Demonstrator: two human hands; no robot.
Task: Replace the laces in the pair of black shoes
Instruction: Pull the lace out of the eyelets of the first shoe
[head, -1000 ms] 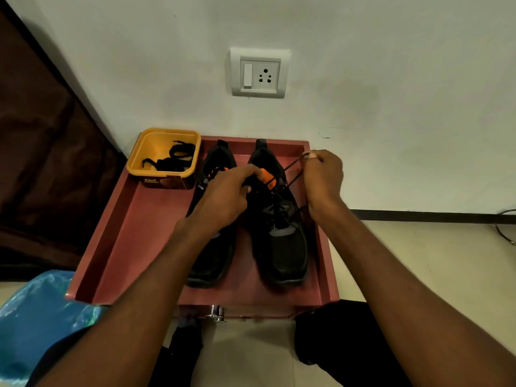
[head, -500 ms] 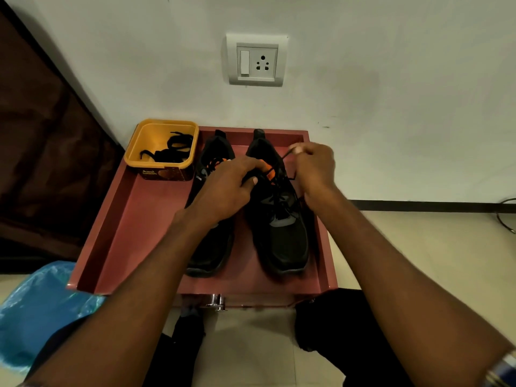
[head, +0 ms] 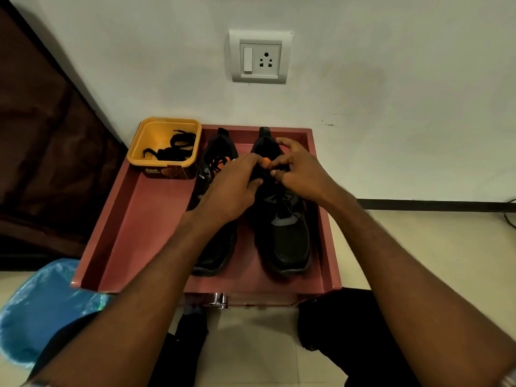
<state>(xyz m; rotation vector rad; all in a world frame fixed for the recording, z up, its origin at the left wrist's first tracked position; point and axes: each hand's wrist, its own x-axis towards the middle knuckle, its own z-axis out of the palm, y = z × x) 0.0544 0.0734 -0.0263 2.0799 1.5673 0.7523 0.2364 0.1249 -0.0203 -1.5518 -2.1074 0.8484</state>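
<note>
A pink-red tray (head: pixel 134 219) with raised walls stands on the floor against a white wall, under a white switch-and-socket plate (head: pixel 260 56). In its far left corner sits a yellow tub (head: pixel 145 152) with a brown printed band, and inside the tub lies a loose bundle of black laces (head: pixel 174 148). Left of the tray there is a dark brown curtain (head: pixel 42 152), and at the near left corner a blue plastic bag (head: pixel 42 308) lies on the floor. The two black shoes stand side by side in the right half of the tray, toes toward the person. The left shoe (head: pixel 215 255) is half hidden by the left forearm; orange shows at its opening. The right shoe (head: pixel 284 241) has grey patches and a black lace (head: pixel 280 202) running down its middle. Both hands meet over the tongue of the right shoe. The left hand (head: pixel 234 188) has its fingers curled at the orange part of the tongue, and the right hand (head: pixel 300 169) has its fingers bent down on the lace area, the thumb raised. What exactly each hand pinches I cannot tell, because the fingers cover it.
</note>
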